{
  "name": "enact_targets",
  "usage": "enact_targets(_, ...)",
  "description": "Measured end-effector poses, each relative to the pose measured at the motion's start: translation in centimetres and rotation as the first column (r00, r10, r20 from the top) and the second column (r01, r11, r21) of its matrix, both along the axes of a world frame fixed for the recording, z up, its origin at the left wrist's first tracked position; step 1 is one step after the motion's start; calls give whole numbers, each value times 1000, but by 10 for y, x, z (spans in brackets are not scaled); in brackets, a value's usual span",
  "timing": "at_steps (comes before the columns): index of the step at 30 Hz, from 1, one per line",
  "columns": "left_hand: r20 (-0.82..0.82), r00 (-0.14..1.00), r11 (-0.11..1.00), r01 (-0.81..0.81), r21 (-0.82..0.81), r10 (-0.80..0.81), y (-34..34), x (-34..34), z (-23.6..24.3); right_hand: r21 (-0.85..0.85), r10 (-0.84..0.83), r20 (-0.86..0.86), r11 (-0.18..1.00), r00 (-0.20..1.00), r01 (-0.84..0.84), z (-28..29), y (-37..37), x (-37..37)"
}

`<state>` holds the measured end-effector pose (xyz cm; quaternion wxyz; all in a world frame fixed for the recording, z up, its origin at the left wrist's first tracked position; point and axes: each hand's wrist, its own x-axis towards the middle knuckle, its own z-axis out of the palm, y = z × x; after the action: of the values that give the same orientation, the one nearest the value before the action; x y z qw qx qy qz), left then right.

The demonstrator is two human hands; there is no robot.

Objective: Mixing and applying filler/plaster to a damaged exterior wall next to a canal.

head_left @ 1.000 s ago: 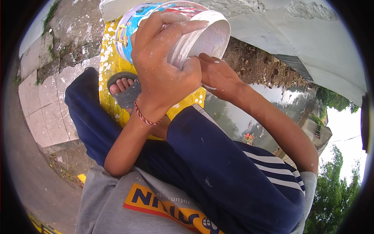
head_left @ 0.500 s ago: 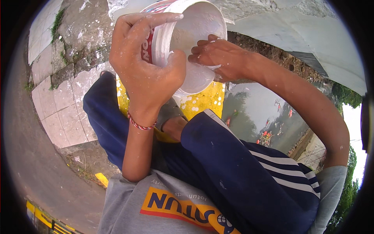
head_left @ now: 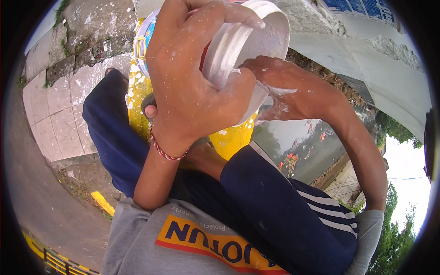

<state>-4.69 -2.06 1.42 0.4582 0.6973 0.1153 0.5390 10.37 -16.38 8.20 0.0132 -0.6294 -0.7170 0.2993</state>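
Observation:
A white plastic paint bucket [head_left: 272, 34] with a coloured label is tipped over, its mouth facing right. My left hand [head_left: 197, 78] is closed on the near side of its thick rim, fingers over the top and thumb below. White spatters dot the skin. My right hand [head_left: 300, 87] reaches in at the mouth from the right, fingers curled and partly out of sight. Wet white paint streaks the back of it. Whatever it may hold is hidden. Whitish residue coats the bucket's inner wall.
Under the bucket is a yellow, white-spattered surface [head_left: 231, 137]. Murky water [head_left: 305, 153] with orange fish lies below on the right. Paving tiles [head_left: 66, 114] and a road [head_left: 32, 183] are at left, a pale wall [head_left: 389, 68] at upper right. My bent legs [head_left: 275, 201] are close below.
The bucket and both hands appear closer and slightly higher in view. My right hand has rotated, with its fingers now less visible at the bucket's mouth. My left hand keeps its grip on the rim.

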Motion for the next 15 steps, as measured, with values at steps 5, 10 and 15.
enact_targets(5, 103, 995, 940, 50, -337, -16, -3, 2, 1, 173, -68, 5, 983, 998, 66, -2, 3, 9)
enact_targets(10, -282, 959, 998, 20, 54, -4, 5, -18, 16, 107, -151, 82, 984, 985, 142, -6, 3, 0)
enact_targets(15, -145, 989, 1000, -3, -12, 2, -5, -13, 2, 465, -574, 69, 742, 816, 483, -18, -9, -14)
